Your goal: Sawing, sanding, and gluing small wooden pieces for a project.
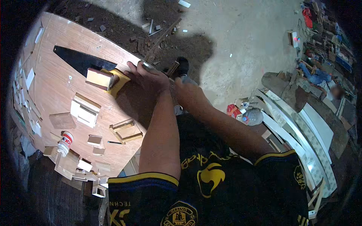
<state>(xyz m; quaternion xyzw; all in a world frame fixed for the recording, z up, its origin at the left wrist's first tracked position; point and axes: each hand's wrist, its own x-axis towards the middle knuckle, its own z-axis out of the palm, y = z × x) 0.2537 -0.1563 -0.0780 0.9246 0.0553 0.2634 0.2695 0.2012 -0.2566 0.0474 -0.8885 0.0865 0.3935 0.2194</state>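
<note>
The left hand (152, 78) is seen in the head view at the far edge of the wood-grained surface (49, 94), its fingers partly spread and bent. The right hand (185, 92) is brought in close beside it, past that edge, and is partly hidden by the left wrist. Just beyond the two, a narrow brown piece (173, 69) is seen above the floor (241, 45); whether it is pinched by either hand cannot be told, nor can it be told how far the fingers of the right hand are closed.

A handsaw (83, 62) is laid flat on the surface, its yellow handle just beside the left fingers, and the handle is partly covered by a pale-faced block (99, 79). Nearer the body, a pale box-like piece (85, 110), an open wooden frame (132, 138), a pen (114, 142) and a white bottle with a red label (65, 141) are spread about. To the right, a clear plastic container (253, 116) is set near long pale strips (301, 132).

The step in hand is judged to be close work on a small wooden part by both hands. For the next move, a steady grip seems to be called for, with the fingers kept clear of the saw's teeth.
</note>
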